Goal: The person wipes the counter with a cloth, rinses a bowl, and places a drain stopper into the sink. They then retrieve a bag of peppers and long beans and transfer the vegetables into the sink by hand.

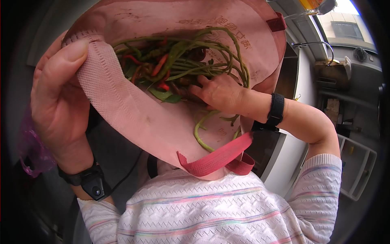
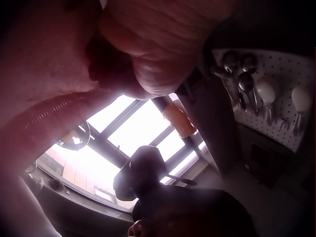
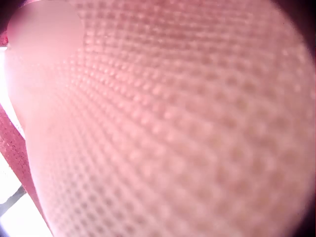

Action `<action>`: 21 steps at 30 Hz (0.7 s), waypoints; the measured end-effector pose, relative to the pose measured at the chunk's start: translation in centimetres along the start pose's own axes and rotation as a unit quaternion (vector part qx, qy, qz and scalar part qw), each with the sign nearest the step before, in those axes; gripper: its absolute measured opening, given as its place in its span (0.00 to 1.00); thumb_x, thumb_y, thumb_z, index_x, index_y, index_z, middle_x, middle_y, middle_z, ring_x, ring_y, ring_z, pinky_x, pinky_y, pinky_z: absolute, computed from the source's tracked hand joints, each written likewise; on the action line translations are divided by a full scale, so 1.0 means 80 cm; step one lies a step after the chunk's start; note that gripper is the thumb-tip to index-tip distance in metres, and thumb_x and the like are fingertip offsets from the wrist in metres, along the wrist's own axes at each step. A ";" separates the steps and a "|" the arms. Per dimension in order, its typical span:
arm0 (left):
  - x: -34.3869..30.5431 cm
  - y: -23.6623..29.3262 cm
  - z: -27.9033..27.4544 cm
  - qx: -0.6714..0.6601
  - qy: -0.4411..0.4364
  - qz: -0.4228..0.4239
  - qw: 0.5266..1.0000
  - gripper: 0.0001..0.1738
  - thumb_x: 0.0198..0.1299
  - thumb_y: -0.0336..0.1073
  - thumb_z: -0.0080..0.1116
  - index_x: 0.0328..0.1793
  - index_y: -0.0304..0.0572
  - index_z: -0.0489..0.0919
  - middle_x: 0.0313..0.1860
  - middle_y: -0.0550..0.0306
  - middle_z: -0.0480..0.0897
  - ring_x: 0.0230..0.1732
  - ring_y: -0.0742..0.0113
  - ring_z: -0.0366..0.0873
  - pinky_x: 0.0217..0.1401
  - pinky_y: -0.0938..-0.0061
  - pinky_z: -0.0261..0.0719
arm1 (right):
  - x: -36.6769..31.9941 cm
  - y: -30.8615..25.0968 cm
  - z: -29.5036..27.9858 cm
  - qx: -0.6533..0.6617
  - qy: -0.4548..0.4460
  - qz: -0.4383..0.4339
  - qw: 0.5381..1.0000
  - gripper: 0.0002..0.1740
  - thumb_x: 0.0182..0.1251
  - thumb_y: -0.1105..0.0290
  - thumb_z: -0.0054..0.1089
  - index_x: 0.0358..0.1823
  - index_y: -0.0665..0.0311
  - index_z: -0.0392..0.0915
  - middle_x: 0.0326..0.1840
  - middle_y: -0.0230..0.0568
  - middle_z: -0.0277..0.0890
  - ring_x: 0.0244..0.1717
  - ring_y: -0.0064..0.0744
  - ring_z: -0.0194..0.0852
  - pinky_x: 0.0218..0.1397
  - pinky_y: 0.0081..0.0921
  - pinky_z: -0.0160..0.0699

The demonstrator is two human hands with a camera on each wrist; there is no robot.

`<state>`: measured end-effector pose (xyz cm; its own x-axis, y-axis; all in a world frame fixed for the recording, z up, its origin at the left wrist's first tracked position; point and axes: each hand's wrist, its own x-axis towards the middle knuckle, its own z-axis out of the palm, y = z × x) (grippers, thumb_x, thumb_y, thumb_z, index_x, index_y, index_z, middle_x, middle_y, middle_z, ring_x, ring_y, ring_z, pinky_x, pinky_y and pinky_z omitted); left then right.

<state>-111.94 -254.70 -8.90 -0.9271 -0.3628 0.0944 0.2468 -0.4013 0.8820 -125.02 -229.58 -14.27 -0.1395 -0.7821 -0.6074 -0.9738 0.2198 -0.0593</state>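
Note:
My left hand (image 1: 61, 89) grips the rim of a pink fabric bag (image 1: 122, 110) on the left, thumb pressed over the fold. The bag's mouth gapes toward me, with a red strap (image 1: 219, 156) at its near edge. Inside lie long green beans (image 1: 239, 53), red and green chili peppers (image 1: 159, 65) and green leaves (image 1: 172, 99). My right hand (image 1: 223, 93) reaches into the bag among the peppers and beans. Its fingertips are partly hidden there, and I cannot tell whether they hold anything. The bag's textured fabric (image 3: 173, 123) fills the right wrist view.
A purple plastic bag (image 1: 34, 150) hangs at the left. To the right are a pale counter (image 1: 306, 81), a curved faucet (image 1: 331, 51) and a white rack (image 1: 357, 162). Several ladles and spoons hang on a pegboard (image 2: 276, 74) in the left wrist view.

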 end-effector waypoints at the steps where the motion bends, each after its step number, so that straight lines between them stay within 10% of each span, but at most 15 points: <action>1: 0.000 0.000 0.000 0.001 -0.003 0.003 1.000 0.18 0.58 0.30 0.47 0.53 0.26 0.73 0.39 0.53 0.81 0.41 0.71 0.78 0.48 0.80 0.72 | 0.001 -0.002 0.005 -0.018 0.005 0.003 1.000 0.25 0.48 0.68 0.60 0.50 0.60 0.68 0.40 0.45 0.71 0.38 0.42 0.78 0.34 0.34 0.78; 15: -0.004 -0.003 -0.010 -0.001 -0.014 0.024 1.000 0.19 0.57 0.29 0.47 0.53 0.24 0.73 0.41 0.50 0.80 0.41 0.70 0.78 0.48 0.80 0.73 | 0.015 0.017 -0.001 0.035 0.102 0.029 0.994 0.19 0.48 0.68 0.60 0.43 0.62 0.69 0.36 0.44 0.72 0.34 0.44 0.78 0.33 0.35 0.78; 21: 0.001 -0.002 -0.006 0.007 0.009 0.012 1.000 0.18 0.57 0.28 0.48 0.53 0.24 0.73 0.41 0.51 0.80 0.42 0.70 0.78 0.48 0.79 0.72 | 0.033 0.005 0.015 -0.013 0.011 0.085 0.996 0.21 0.49 0.64 0.62 0.45 0.61 0.69 0.36 0.42 0.74 0.36 0.43 0.78 0.36 0.36 0.78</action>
<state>-111.90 -255.09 -9.25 -0.9155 -0.3874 0.1083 0.2657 -0.3802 0.8859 -125.59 -230.89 -16.85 -0.3062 -0.7481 -0.5887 -0.9400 0.3353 0.0628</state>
